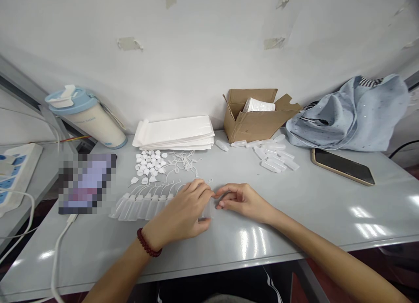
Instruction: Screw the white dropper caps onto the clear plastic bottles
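Note:
My left hand (pixel 178 211), with a red bead bracelet (pixel 147 242) on its wrist, curls around a small translucent plastic bottle (pixel 206 210). My right hand (pixel 244 202) comes in from the other side, its fingertips pinching the top of that bottle. Much of the bottle is hidden by my fingers. Just left of my left hand lies a row of similar bottles (pixel 140 207) with thin white tethers. Beyond them is a heap of small white caps (pixel 149 165), and loose translucent bottles (pixel 273 158) lie farther right.
A stack of white packets (pixel 173 133) and a cardboard box (pixel 258 117) stand against the wall on the grey table (pixel 262 233). A tumbler (pixel 87 117), a pixelated device (pixel 87 183), a power strip (pixel 16 172), a phone (pixel 343 166) and blue cloth (pixel 347 115) surround them.

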{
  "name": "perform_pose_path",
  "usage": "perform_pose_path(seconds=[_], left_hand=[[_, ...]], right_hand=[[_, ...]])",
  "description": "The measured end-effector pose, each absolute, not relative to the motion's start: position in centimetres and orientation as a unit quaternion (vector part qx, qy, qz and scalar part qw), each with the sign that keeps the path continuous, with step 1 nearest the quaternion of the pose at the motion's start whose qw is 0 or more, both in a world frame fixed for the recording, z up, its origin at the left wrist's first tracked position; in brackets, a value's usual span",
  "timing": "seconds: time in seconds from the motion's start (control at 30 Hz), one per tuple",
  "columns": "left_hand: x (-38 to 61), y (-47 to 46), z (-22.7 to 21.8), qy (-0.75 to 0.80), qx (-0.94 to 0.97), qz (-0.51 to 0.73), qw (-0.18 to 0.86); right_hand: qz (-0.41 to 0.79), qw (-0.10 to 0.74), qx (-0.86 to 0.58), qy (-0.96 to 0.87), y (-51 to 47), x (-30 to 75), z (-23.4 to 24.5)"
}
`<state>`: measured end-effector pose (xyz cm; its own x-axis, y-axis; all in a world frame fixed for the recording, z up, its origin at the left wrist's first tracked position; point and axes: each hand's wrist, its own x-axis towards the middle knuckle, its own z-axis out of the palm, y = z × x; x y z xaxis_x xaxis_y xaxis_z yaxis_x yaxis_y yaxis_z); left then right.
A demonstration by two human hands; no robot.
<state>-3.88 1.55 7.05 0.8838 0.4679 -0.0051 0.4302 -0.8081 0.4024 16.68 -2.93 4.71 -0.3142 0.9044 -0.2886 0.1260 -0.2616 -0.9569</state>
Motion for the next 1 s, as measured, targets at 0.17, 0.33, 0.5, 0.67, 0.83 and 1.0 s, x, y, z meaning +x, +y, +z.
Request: perform_pose_path(seconds=[0.17,0.33,0.5,0.67,0.83,1.0], left_hand=[[-3.9,1.6,7.0,0.237,0.951,0.048,0.193],[-3.9,1.5,7.0,0.237,0.951,0.049,0.191],[-3.9,1.5,6.9,0.236,0.952,0.053,0.19],[-3.9,1.6,7.4,0.238,0.945,0.072,0.212],[-4.3,2.3,7.8,0.267,0.925,0.129,0.238],[-5.4,4.4,6.6,0.364,0.889,0.218,0.174]], right_hand=[[0.637,0.32,-0.485,-0.507,-2.9,16.7,4.8],[0.639,0.327,-0.482,-0.501,-3.0,16.6,4.9],[0.632,0.328,-0.486,-0.507,-2.9,16.7,4.8],[0.621,0.33,-0.486,-0.518,-2.8,17.0,4.7],[0.614,0.334,-0.496,-0.515,-2.7,17.3,4.7],[0.598,0.337,-0.505,-0.524,-2.5,18.0,4.6]])
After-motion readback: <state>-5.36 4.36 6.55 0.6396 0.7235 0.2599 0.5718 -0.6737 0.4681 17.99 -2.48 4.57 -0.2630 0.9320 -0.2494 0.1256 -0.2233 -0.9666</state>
